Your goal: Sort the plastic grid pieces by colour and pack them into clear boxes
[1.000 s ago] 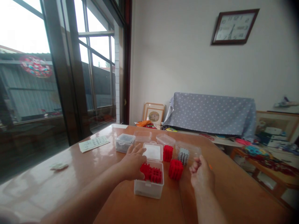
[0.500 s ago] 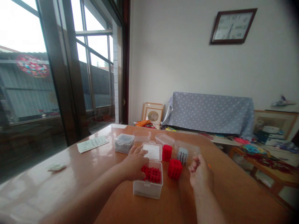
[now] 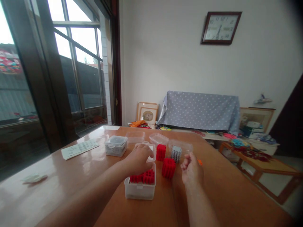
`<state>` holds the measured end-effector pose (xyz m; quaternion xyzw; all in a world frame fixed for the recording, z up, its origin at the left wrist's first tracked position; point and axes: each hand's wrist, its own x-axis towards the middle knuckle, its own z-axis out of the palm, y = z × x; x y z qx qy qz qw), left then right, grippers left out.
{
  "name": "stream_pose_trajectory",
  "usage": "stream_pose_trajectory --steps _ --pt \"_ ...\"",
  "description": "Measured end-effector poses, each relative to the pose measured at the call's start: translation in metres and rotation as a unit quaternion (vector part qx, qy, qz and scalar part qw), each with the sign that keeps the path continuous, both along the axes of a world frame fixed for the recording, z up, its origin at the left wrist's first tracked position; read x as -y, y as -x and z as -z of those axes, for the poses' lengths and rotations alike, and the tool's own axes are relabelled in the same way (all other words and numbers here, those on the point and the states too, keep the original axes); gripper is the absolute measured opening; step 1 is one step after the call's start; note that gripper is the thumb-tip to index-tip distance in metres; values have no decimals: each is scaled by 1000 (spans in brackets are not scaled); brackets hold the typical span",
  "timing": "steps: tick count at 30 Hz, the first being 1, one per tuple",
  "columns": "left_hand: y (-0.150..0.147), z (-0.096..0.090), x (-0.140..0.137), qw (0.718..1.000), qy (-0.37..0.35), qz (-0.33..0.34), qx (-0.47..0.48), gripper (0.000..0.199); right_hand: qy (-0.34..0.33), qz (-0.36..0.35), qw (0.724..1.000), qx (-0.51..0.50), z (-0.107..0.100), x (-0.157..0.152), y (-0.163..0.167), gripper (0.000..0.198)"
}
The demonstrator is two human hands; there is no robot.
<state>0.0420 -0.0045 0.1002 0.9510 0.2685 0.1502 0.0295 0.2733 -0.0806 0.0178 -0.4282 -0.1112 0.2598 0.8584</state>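
My left hand [image 3: 140,159] is over an open clear plastic box [image 3: 140,191], its fingers apart with nothing seen in them. Red notched pieces [image 3: 148,176] lie inside this box, partly covered by the hand. The box's raised lid [image 3: 152,151] leans back behind my fingers. To the right, my right hand [image 3: 193,170] is closed in a loose pinch above the table; what it holds, if anything, is hidden. Left of that hand stand a red block of stacked pieces [image 3: 169,168], a second red block [image 3: 161,152] and a grey one [image 3: 176,154].
A lidded clear box of grey pieces [image 3: 115,146] stands left of my left hand. Empty clear containers [image 3: 159,138] lie farther back. A written paper [image 3: 80,148] and a small pale packet [image 3: 34,178] are on the left. An orange piece [image 3: 200,162] shows beyond my right hand.
The view has turned right, so everything sits farther left. My left hand has lifted slightly off the red pieces towards the lid. The right hand stays closed beside the blocks.
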Motion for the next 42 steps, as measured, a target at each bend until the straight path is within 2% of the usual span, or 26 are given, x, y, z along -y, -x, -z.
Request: stream_pose_trajectory --steps 6,9,17,22,28,32,36,42 --pt "-55 -3 -5 997 14 35 -61 30 4 2 1000 -3 -1 -1 0 32" --pt "-76 -2 -3 994 10 31 -102 34 3 6 1000 -4 -2 -1 0 30" --pt "-95 6 -2 990 19 20 -140 44 1 4 1000 -3 -6 -1 2 33" --pt "-94 10 -6 991 17 14 -129 43 2 10 1000 2 -7 1 3 32" --pt "-93 10 -7 992 69 -4 -107 48 4 13 1000 14 -7 0 1 35" --pt "-86 4 -7 996 54 6 -64 50 7 18 1000 18 -7 0 2 34" --pt "-64 -7 -7 998 59 4 -31 51 10 17 1000 13 -8 1 2 34" --pt "-7 -25 1 998 56 -26 -27 45 9 7 1000 4 -6 1 2 33"
